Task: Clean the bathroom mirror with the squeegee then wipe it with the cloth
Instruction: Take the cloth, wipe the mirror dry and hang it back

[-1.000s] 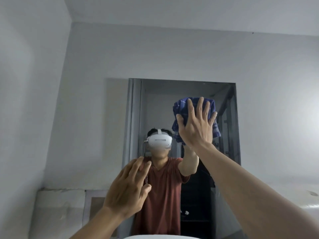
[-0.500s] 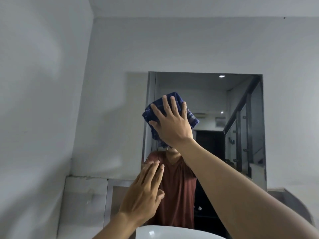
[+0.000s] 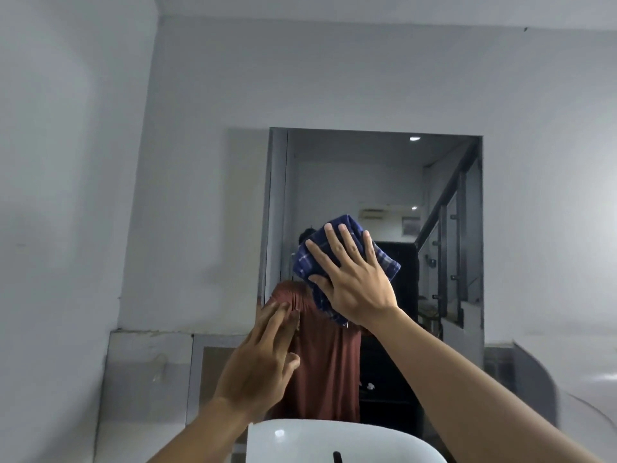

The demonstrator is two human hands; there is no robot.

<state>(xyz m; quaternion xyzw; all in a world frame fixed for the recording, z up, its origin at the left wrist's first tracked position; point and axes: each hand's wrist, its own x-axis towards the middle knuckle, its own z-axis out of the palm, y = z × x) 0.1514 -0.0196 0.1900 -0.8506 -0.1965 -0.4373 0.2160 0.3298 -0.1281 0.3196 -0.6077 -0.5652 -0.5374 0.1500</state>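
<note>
The bathroom mirror (image 3: 367,182) hangs on the grey wall ahead, and a person in a red-brown shirt is reflected in it. My right hand (image 3: 354,279) lies flat with fingers spread on a blue checked cloth (image 3: 384,259), pressing it against the glass in the mirror's lower middle. My left hand (image 3: 263,362) is raised lower left, fingers together and empty, its fingertips at the mirror's lower left edge. No squeegee is in view.
A white basin (image 3: 300,442) curves along the bottom edge, with a dark tap tip (image 3: 338,457) showing. A side wall (image 3: 66,195) closes in on the left. Pale tiles (image 3: 147,372) run below the mirror.
My right hand has carried the cloth from the mirror's upper right across to the left and down to the lower middle. My left hand stayed low at the left edge.
</note>
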